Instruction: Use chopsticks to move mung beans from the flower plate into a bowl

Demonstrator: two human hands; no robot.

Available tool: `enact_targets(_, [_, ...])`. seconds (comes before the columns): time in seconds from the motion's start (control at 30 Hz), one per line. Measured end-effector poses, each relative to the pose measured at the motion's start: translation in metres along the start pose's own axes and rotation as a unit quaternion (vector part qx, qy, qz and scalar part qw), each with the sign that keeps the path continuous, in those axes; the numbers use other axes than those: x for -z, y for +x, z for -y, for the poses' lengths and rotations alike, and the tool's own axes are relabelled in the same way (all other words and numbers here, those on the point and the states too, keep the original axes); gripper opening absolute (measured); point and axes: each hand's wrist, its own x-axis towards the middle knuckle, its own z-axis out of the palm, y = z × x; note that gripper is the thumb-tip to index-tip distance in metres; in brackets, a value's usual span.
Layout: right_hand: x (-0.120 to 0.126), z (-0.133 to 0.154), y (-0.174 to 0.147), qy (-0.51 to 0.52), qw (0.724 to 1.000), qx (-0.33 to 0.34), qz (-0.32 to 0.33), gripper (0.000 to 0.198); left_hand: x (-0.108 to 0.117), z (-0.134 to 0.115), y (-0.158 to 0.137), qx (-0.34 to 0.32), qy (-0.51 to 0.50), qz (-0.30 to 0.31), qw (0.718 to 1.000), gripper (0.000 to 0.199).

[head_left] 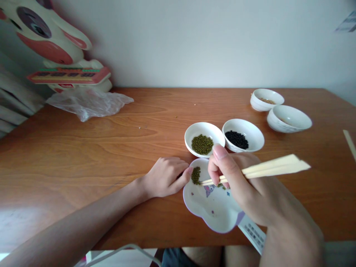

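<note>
My right hand (pixel 236 178) is closed round a pair of pale wooden chopsticks (pixel 275 167). Their tips touch green mung beans (pixel 196 175) at the left side of a white cloud-shaped plate (pixel 217 211) with a purple rim and cartoon print. More green beans show on the plate, partly hidden behind the right hand. My left hand (pixel 168 177) rests on the table with curled fingers, its thumb at the plate's left rim. Just behind the plate stand a white bowl (pixel 204 128) of mung beans and a white bowl (pixel 254 137) of black beans.
Two more white bowls (pixel 290 118) stand at the back right, one with tan grains. A crumpled clear plastic bag (pixel 91 104) lies before a cow-shaped toy keyboard (pixel 69 76). A printed white strip (pixel 253 233) sticks out by the plate. A pale stick (pixel 349 142) lies far right.
</note>
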Motion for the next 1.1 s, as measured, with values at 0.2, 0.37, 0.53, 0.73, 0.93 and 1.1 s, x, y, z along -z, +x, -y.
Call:
enact_targets(0.2, [0.001,-0.002,0.0,-0.015,1.0,0.017,-0.013,0.061,0.0,0.0,0.0,-0.003,0.002,-0.002,1.0,0.042])
enact_targets(0.37, [0.0,-0.002,-0.001,-0.008,1.0,0.011,-0.004,0.059,0.001,-0.001,0.001,0.0,0.003,-0.004,1.0,0.043])
enact_targets(0.53, [-0.001,-0.001,-0.001,0.003,1.0,0.008,-0.003,0.059,0.001,-0.002,0.002,0.005,0.008,-0.002,1.0,0.044])
enact_targets(0.73, [-0.002,0.001,0.005,-0.008,1.0,0.027,-0.006,0.063,0.0,-0.002,0.001,0.001,0.008,-0.009,1.0,0.043])
enact_targets(0.93, [0.001,-0.001,0.001,-0.03,0.999,0.021,-0.032,0.067,0.0,-0.002,0.001,0.008,0.005,0.005,1.0,0.044])
enact_targets(1.1, [0.009,-0.006,-0.005,-0.024,0.999,-0.016,-0.043,0.071,0.0,-0.001,0.001,0.01,0.012,0.013,1.0,0.045])
